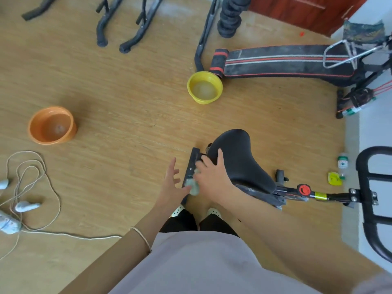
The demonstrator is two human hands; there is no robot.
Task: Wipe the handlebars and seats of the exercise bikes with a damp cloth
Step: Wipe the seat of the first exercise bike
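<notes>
Head view: left hand (pixel 171 183), fingers spread and empty, hovers beside the pale green bunched damp cloth (pixel 193 187), clutched by the curled fingers of the right hand (pixel 212 177) at the rear edge of the black padded bike seat (pixel 241 162). Best practice: flatten the cloth and draw it rightward along the saddle toward its nose.

Light wooden planks cover the floor (pixel 127 102), with a pale sheen on the boards at the far side. On the right the floor meets a white wall (pixel 377 128), and a red-brown door (pixel 307 9) stands in the far corner. A black padded bench (pixel 286 60) with red stripes lies by that wall. Black tube frames (pixel 146 24) and a stack of black discs (pixel 230 18) stand farther off. An orange basin (pixel 34 128), a yellow basin (pixel 191 85) holding water and a looped cord (pixel 51 187) lie on the floor.
</notes>
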